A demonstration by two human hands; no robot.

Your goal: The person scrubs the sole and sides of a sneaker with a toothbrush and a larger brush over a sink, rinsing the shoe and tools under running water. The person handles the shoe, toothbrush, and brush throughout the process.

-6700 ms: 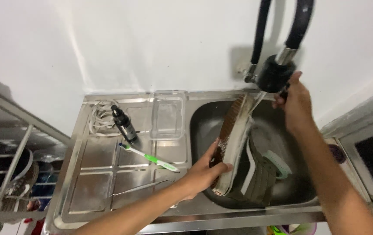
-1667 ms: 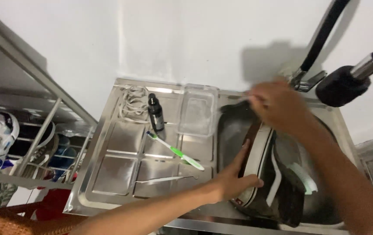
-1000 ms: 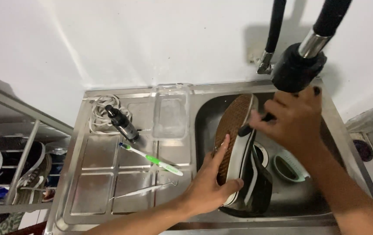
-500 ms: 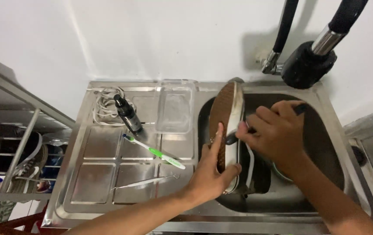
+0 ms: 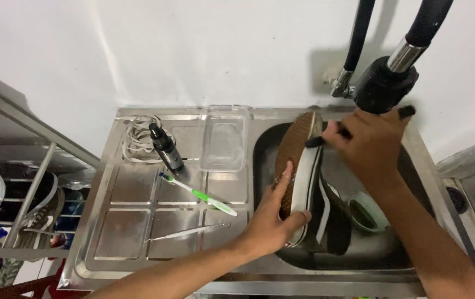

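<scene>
A dark shoe (image 5: 307, 182) with a brown sole and a white rubber edge stands on its side in the steel sink (image 5: 409, 166), sole facing left. My left hand (image 5: 273, 221) grips it at the heel end, thumb across the white edge. My right hand (image 5: 371, 144) is closed on a dark-handled brush (image 5: 315, 140) whose tip rests on the shoe's white edge near the toe. The black end of the handle sticks out behind my fingers. A black spray tap head (image 5: 382, 86) hangs just above my right hand.
On the steel draining board (image 5: 132, 221) lie a green and white toothbrush (image 5: 199, 195), a thin metal pick (image 5: 187, 232), a small dark bottle (image 5: 166, 148), a coil of white laces (image 5: 135, 143) and a clear plastic box (image 5: 224, 138). A pale green scrub brush (image 5: 366, 211) lies in the sink. A shoe rack stands at the left.
My right hand has slid with the brush from the middle of the shoe's white edge up towards the toe. My left hand still holds the heel end.
</scene>
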